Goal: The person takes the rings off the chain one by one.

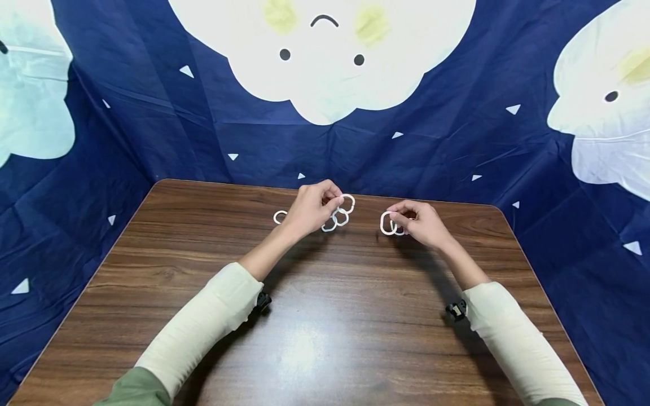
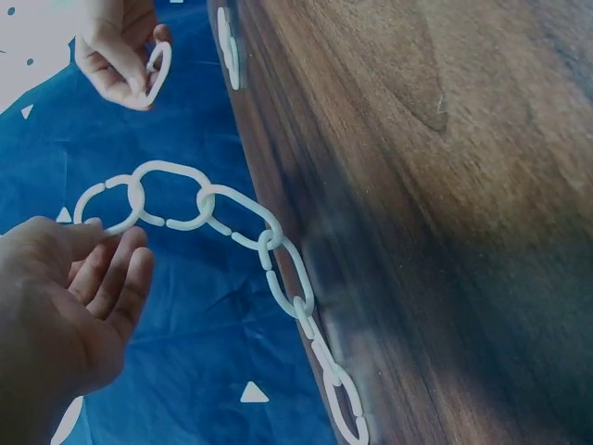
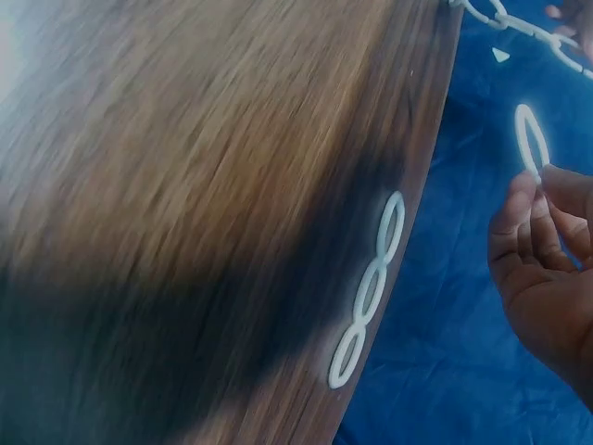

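Observation:
My left hand [image 1: 311, 210] pinches the end link of a white plastic chain [image 2: 171, 167] between thumb and fingers. From there the chain's several joined oval links curve down onto the table's far edge in the left wrist view. A single loose white chain link [image 3: 521, 130] stands upright in my right hand [image 3: 547, 269], pinched at its lower end by the fingertips. It is held apart from the chain, to the right of it in the head view. Below my right hand, three more white links [image 3: 358, 324] lie end to end on the table.
The wooden table [image 1: 330, 293] ends at a rounded far edge just behind both hands. A dark blue cloth [image 1: 152, 113] with white clouds and triangles hangs behind it and at the sides. Small black devices [image 1: 456, 309] sit at both wrists.

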The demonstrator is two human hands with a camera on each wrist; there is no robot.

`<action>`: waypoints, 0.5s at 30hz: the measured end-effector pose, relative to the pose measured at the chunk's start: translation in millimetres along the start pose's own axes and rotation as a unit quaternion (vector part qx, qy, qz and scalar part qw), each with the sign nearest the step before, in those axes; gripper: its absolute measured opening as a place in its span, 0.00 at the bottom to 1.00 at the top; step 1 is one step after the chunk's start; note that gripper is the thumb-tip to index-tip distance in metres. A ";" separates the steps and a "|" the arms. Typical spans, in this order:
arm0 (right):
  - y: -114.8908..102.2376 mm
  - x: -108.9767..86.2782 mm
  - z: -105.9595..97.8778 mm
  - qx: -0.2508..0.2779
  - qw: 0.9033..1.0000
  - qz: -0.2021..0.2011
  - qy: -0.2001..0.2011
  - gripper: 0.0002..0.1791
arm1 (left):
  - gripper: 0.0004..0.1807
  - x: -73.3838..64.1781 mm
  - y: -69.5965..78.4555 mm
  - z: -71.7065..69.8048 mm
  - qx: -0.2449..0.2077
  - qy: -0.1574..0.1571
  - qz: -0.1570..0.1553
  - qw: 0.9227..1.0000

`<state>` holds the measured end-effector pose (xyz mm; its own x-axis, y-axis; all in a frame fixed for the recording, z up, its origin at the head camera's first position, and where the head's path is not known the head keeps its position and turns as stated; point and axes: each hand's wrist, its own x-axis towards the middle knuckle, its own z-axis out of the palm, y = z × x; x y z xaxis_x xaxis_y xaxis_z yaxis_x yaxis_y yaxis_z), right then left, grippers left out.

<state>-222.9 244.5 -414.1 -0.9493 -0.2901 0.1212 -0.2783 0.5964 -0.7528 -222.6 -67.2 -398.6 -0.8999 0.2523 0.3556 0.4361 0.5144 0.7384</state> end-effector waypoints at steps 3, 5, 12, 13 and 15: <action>5.6 -2.8 -5.9 -0.013 1.000 0.001 0.002 0.11 | 0.03 -0.2 0.9 -1.0 -0.001 0.001 -0.001 1.000; 9.1 -4.8 -10.2 -0.016 1.000 0.005 -0.001 0.12 | 0.03 -0.4 1.6 -1.9 -0.002 0.000 -0.003 1.000; 21.5 -8.9 -23.1 -0.024 0.999 0.033 -0.006 0.13 | 0.04 -0.8 2.3 -3.4 -0.002 -0.007 -0.007 1.000; 23.4 -9.2 -24.3 -0.024 0.999 0.036 -0.006 0.14 | 0.04 -0.8 2.3 -3.4 -0.002 -0.007 -0.007 1.000; 26.8 -9.7 -26.2 -0.025 0.999 0.041 -0.006 0.14 | 0.04 -1.1 2.5 -3.7 0.000 -0.007 -0.007 1.000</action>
<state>-225.0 283.0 -418.4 -0.9675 -0.2473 0.0521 -0.2065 0.6550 -0.7268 -220.5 -69.2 -395.0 -0.9060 0.2562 0.3370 0.4230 0.5177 0.7437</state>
